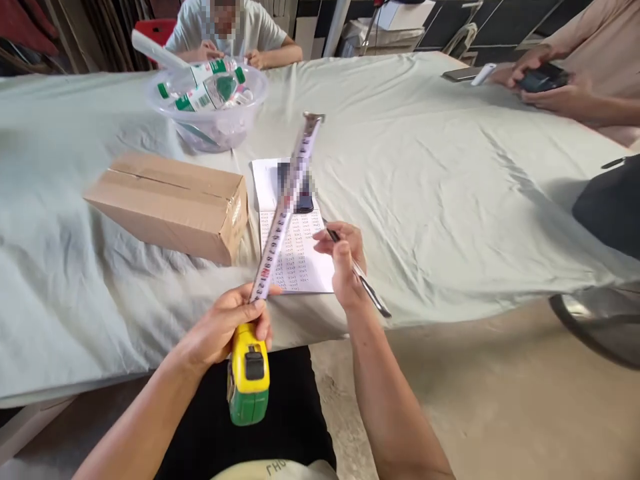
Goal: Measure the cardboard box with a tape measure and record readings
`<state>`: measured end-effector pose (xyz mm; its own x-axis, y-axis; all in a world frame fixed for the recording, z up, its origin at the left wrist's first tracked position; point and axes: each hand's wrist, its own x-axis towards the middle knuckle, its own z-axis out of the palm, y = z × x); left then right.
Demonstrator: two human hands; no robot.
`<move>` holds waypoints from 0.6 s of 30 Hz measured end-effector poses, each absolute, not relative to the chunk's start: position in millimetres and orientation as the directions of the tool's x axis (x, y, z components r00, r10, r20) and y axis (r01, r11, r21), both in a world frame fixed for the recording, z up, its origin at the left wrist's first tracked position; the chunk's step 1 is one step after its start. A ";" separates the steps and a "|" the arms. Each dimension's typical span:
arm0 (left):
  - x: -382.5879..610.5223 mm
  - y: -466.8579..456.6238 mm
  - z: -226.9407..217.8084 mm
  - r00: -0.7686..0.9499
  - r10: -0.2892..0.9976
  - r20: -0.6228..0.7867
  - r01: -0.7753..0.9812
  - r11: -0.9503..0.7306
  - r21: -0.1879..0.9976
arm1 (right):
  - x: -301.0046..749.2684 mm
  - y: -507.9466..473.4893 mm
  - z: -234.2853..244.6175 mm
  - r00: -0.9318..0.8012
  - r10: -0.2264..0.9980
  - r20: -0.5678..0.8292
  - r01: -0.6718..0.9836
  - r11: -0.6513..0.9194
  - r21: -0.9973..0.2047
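Observation:
My left hand (239, 315) is closed on the extended blade of a yellow and green tape measure (250, 383), near its mouth. The case hangs below the hand, over my lap. From there the blade slants up and away across a notebook (310, 263), its metal hook at the far end. In my right hand (347, 257) a pen (367, 290) is held between the fingers, just over the notebook's right edge. Rows of handwriting cover the lower page. On the upper page lies a dark phone (304, 200), partly hidden by the blade.
A closed cardboard box (170, 207) rests left of the notebook. Behind it stands a clear plastic basin (215, 127) with bottles inside. One person (275, 40) sits across the cloth-covered table (425, 200); another at right holds a dark device (543, 78). A dark bag-like object (610, 207) lies at the right edge.

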<state>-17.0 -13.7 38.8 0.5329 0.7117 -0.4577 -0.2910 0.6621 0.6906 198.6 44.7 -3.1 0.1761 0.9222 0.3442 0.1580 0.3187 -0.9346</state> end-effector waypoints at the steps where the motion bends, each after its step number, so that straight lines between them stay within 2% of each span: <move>1: -8.3 -9.9 35.7 0.565 0.682 -0.464 -0.297 0.693 0.657 | 205.7 33.6 -4.9 0.184 0.924 0.336 0.214 0.296 -0.931; 4: 13.1 -2.6 24.6 0.623 0.611 -0.488 -0.315 0.767 0.558 | 217.7 3.7 -10.4 0.176 0.938 0.299 0.354 0.223 -0.908; 9: 22.1 1.7 11.4 0.659 0.540 -0.524 -0.310 0.830 0.464 | 215.3 -20.8 -21.9 0.116 0.955 0.273 0.352 0.217 -0.910; 18: 13.4 15.3 2.4 0.791 0.406 -0.457 -0.281 0.905 0.318 | 213.9 -21.9 -23.6 0.036 0.976 0.215 0.516 0.166 -0.840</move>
<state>13.4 15.3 2.4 0.7913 0.4062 -0.4570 -0.2809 0.9054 0.3184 213.9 -21.9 -23.6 0.0363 0.9758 0.2154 0.5165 0.1662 -0.8400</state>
